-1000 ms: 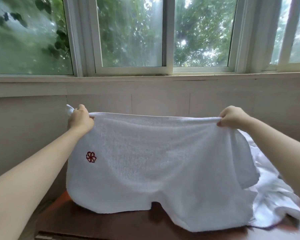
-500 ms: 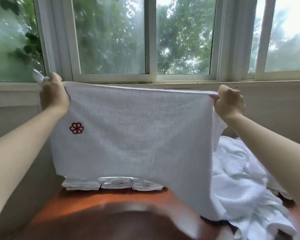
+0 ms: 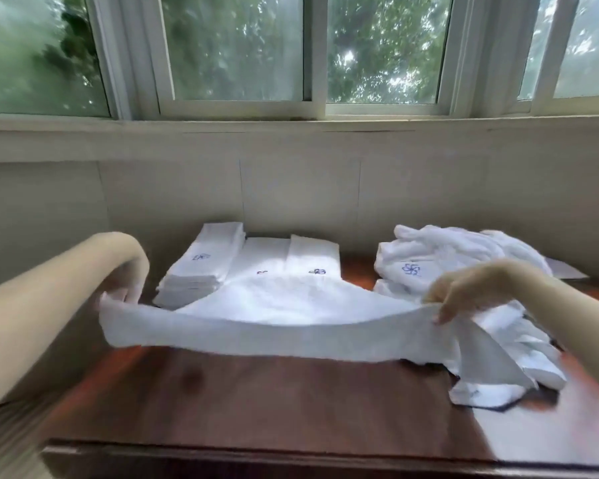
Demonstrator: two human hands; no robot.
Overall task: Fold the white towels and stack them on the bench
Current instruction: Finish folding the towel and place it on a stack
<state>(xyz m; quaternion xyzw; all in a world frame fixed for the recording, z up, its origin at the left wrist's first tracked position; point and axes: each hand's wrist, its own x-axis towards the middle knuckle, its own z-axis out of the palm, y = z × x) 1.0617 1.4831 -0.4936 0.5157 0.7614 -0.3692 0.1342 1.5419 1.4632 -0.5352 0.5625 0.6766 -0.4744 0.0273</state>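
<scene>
I hold a white towel (image 3: 274,316) stretched nearly flat and low over the dark wooden bench (image 3: 256,402). My left hand (image 3: 127,288) grips its near left corner and my right hand (image 3: 453,299) pinches its near right corner. The towel's far part lies toward the folded stacks. Folded white towels (image 3: 201,267) with small flower emblems sit in stacks at the back of the bench, against the wall. A heap of unfolded white towels (image 3: 457,261) lies at the back right, partly behind my right hand.
A pale wall and window sill (image 3: 291,133) rise right behind the bench. The bench's front edge (image 3: 256,454) runs along the bottom of the view. Loose towel ends (image 3: 491,392) trail over the right part of the bench.
Both hands have swung the towel down from hanging upright at window height to a low, nearly flat spread over the bench. The folded stacks behind it are now in view.
</scene>
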